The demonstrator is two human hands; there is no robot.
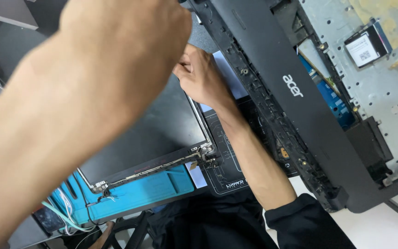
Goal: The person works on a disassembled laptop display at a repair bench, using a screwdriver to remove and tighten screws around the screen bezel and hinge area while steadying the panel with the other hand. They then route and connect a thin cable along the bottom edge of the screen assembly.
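My left hand (125, 37) fills the upper left, close to the camera and blurred. Its back faces me and its fingers are hidden. My right hand (199, 76) reaches in from a black sleeve at the lower right. Its fingers pinch the far corner of a dark laptop screen panel (153, 133) with a thin metal frame. The panel lies flat on a blue work mat (139, 191). Beside the right hand, a black plastic laptop bezel (277, 92) runs diagonally across the view.
The opened laptop base (383, 92) shows grey metal, a blue circuit board (332, 97) and a white-labelled part. A black mat with white lines (226, 161) lies under my right forearm. White and teal cables (65, 214) trail off the blue mat at the lower left.
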